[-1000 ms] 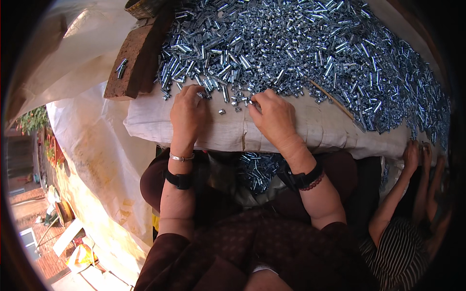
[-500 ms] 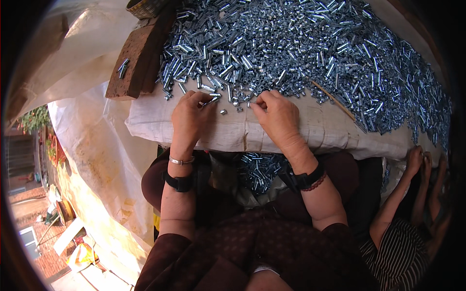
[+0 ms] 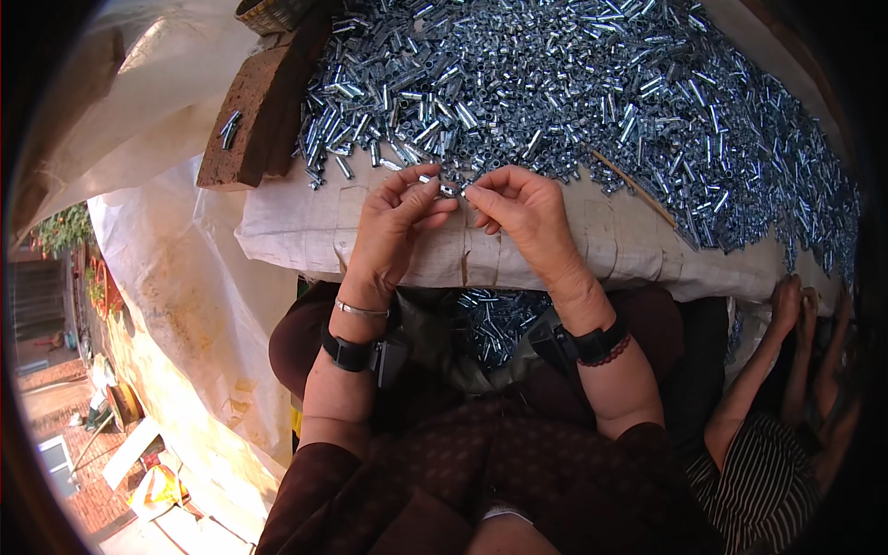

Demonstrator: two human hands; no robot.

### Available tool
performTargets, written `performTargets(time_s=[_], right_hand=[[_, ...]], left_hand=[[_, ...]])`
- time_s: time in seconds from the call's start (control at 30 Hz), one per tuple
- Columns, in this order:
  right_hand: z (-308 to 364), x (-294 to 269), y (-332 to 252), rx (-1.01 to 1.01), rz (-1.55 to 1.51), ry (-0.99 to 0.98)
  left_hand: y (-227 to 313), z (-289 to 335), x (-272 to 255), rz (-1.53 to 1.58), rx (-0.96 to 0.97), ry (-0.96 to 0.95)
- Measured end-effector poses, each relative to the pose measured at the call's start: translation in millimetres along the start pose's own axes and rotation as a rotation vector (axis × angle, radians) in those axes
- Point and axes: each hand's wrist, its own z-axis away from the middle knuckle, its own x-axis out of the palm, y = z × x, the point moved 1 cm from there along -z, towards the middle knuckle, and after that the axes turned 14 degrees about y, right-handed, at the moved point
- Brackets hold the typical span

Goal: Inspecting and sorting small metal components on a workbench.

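Note:
A thin shiny metal tube (image 3: 447,191) is pinched by my left hand (image 3: 398,217), its end pointing toward my other hand. My right hand (image 3: 527,213) is closed with thumb and forefinger pressed together on a small metal piece, mostly hidden by the fingertips. The two hands nearly meet above the front of the cloth-covered work surface (image 3: 305,222). Just beyond them spreads a wide heap of loose silvery metal tubes and short rings (image 3: 555,102). A few tubes lie apart from the heap near my left hand.
A brick-like block (image 3: 242,125) at the left edge carries a couple of tubes. A woven basket (image 3: 264,13) stands behind it. A thin stick (image 3: 634,190) lies against the heap. More tubes (image 3: 499,324) lie below, between my knees. A co-worker's arm (image 3: 754,370) reaches in at right.
My left hand has moved right and turned palm upward, bringing the tube up to my right hand. My right hand has shifted slightly left, still pinching.

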Motion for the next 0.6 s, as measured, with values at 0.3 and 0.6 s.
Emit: performTargets(time_s=[0.3, 0.6], right_hand=[[-1.7, -3.4, 2.0, 0.024, -0.041, 0.035], [-2.1, -4.0, 1.6, -0.009, -0.053, 0.031]], left_hand=[[-2.0, 2.3, 3.2, -0.044, -0.04, -0.088], [-2.1, 5.9, 4.7, -0.142, 0.035, -0.121]])
